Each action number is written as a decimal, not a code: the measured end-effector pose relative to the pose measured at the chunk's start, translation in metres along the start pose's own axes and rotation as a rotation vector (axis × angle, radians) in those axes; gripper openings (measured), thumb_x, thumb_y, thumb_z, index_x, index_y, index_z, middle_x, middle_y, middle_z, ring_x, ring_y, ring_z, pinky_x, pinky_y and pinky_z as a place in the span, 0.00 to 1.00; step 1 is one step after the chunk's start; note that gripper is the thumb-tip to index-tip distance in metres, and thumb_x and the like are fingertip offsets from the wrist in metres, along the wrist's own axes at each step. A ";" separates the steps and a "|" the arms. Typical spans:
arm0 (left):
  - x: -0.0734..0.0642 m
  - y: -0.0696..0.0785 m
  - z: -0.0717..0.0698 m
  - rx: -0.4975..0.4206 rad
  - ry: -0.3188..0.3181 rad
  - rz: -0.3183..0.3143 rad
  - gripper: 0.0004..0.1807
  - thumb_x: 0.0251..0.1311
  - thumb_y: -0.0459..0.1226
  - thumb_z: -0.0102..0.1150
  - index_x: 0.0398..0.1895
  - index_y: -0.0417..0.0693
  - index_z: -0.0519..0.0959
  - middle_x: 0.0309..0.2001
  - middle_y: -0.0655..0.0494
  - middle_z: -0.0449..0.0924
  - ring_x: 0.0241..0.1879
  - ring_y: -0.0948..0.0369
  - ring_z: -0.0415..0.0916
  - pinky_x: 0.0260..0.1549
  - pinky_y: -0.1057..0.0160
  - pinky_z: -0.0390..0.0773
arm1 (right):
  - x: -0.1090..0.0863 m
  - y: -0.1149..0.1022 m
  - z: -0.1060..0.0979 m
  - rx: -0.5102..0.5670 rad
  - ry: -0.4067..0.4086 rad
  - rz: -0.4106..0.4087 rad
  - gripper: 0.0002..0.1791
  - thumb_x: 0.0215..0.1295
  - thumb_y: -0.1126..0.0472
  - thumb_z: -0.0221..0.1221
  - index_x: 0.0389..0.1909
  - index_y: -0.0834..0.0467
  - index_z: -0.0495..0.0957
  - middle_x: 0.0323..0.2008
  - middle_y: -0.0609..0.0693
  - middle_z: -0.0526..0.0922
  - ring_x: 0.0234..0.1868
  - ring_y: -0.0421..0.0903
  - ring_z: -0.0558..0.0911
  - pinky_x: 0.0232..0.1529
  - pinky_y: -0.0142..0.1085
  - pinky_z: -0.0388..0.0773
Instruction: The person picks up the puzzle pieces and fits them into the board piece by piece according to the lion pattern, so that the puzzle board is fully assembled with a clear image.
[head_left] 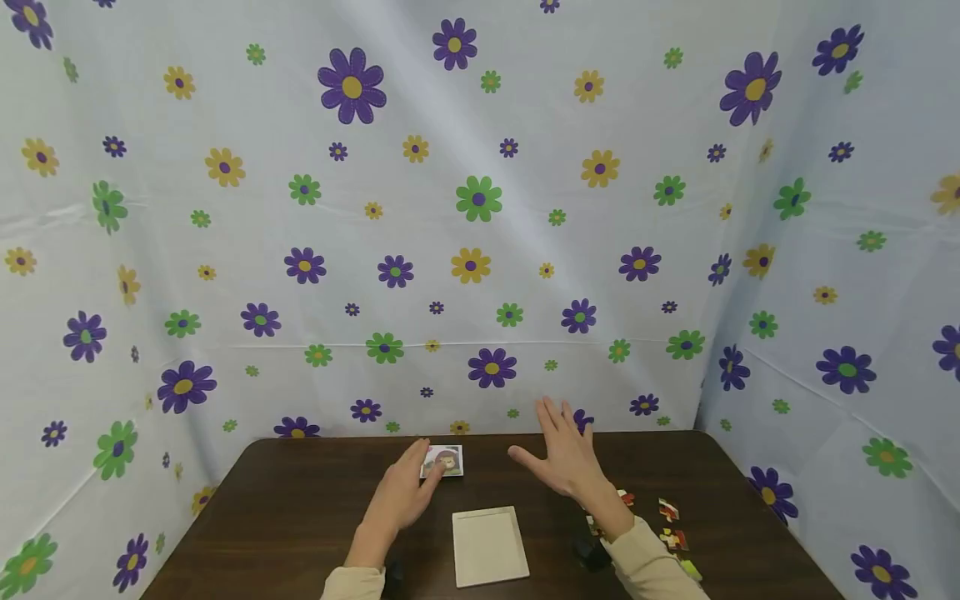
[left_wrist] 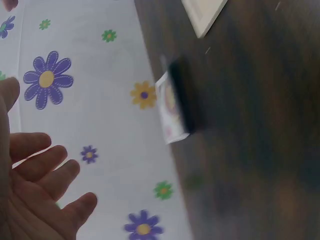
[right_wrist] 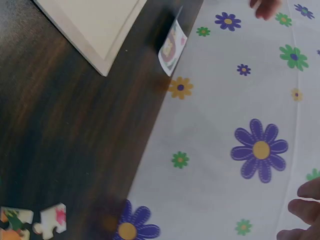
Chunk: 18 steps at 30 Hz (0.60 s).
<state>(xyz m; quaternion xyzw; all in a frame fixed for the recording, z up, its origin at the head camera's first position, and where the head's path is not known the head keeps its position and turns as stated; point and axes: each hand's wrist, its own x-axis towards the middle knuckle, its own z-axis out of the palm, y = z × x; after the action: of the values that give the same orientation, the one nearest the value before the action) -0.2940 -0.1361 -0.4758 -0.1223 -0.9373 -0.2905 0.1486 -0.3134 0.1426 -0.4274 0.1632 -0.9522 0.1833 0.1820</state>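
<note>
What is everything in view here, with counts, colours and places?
Table: one, dark brown, across the bottom
Flowered backdrop: count unclear, mostly white, behind and beside the table
Picture card: one, multicoloured, near the table's far edge
Tray: one, cream, centre front
Puzzle pieces: several, some hidden, multicoloured, table's right
Dark objects: two, black, low in head view
Left hand: one, bare, partly covering card
Right hand: one, bare, above table's far right
Sleeves: two, cream, bottom

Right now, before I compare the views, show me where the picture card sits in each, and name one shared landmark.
Head: the picture card is low, just left of centre, partly covered by the left hand.
Left wrist: near the centre, blurred.
Right wrist: upper part, near mid-width.
Shared landmark: the pale tray.
</note>
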 end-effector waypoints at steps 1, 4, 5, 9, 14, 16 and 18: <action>-0.003 -0.001 0.005 -0.023 -0.004 -0.005 0.33 0.69 0.50 0.50 0.66 0.33 0.65 0.67 0.37 0.64 0.65 0.42 0.63 0.60 0.42 0.64 | 0.000 0.001 0.001 0.012 -0.001 0.008 0.54 0.57 0.27 0.53 0.73 0.61 0.54 0.73 0.59 0.56 0.73 0.63 0.50 0.59 0.73 0.45; -0.010 -0.003 0.021 -0.075 -0.025 -0.021 0.35 0.69 0.54 0.48 0.67 0.35 0.65 0.68 0.36 0.62 0.65 0.41 0.62 0.61 0.42 0.63 | -0.001 0.004 0.006 0.040 -0.002 0.020 0.53 0.58 0.28 0.52 0.73 0.62 0.55 0.72 0.58 0.56 0.73 0.63 0.51 0.59 0.74 0.45; -0.012 -0.003 0.025 -0.092 -0.034 -0.028 0.37 0.68 0.55 0.47 0.68 0.36 0.64 0.68 0.36 0.61 0.66 0.41 0.61 0.61 0.42 0.63 | -0.002 0.005 0.008 0.044 -0.003 0.022 0.53 0.58 0.28 0.52 0.73 0.62 0.55 0.72 0.58 0.56 0.72 0.63 0.51 0.59 0.74 0.46; -0.020 -0.003 0.040 -0.166 -0.086 -0.064 0.42 0.67 0.60 0.44 0.72 0.39 0.59 0.71 0.36 0.56 0.67 0.38 0.57 0.61 0.39 0.60 | -0.005 0.008 0.015 0.053 -0.001 0.023 0.50 0.60 0.30 0.52 0.73 0.61 0.56 0.71 0.58 0.59 0.72 0.62 0.53 0.60 0.73 0.45; -0.026 -0.002 0.051 -0.199 -0.151 -0.095 0.44 0.66 0.61 0.45 0.72 0.37 0.57 0.71 0.33 0.52 0.67 0.36 0.55 0.60 0.36 0.60 | -0.009 0.012 0.023 0.064 -0.035 0.028 0.47 0.62 0.32 0.52 0.73 0.60 0.56 0.71 0.58 0.59 0.73 0.62 0.52 0.62 0.71 0.44; -0.026 -0.001 0.053 -0.205 -0.169 -0.094 0.44 0.65 0.61 0.46 0.72 0.36 0.57 0.71 0.33 0.53 0.67 0.36 0.56 0.60 0.36 0.60 | -0.009 0.014 0.025 0.064 -0.046 0.035 0.47 0.63 0.33 0.52 0.73 0.60 0.56 0.72 0.58 0.59 0.73 0.62 0.51 0.62 0.70 0.44; -0.027 -0.001 0.055 -0.213 -0.198 -0.093 0.44 0.65 0.60 0.48 0.72 0.36 0.57 0.70 0.33 0.54 0.66 0.35 0.56 0.59 0.35 0.60 | -0.010 0.016 0.027 0.057 -0.054 0.038 0.47 0.63 0.32 0.52 0.73 0.60 0.56 0.72 0.57 0.59 0.73 0.62 0.52 0.62 0.70 0.45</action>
<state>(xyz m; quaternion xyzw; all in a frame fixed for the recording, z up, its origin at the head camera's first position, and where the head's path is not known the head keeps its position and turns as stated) -0.2811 -0.1084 -0.5290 -0.1219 -0.9159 -0.3815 0.0282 -0.3183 0.1481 -0.4590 0.1549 -0.9541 0.2092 0.1483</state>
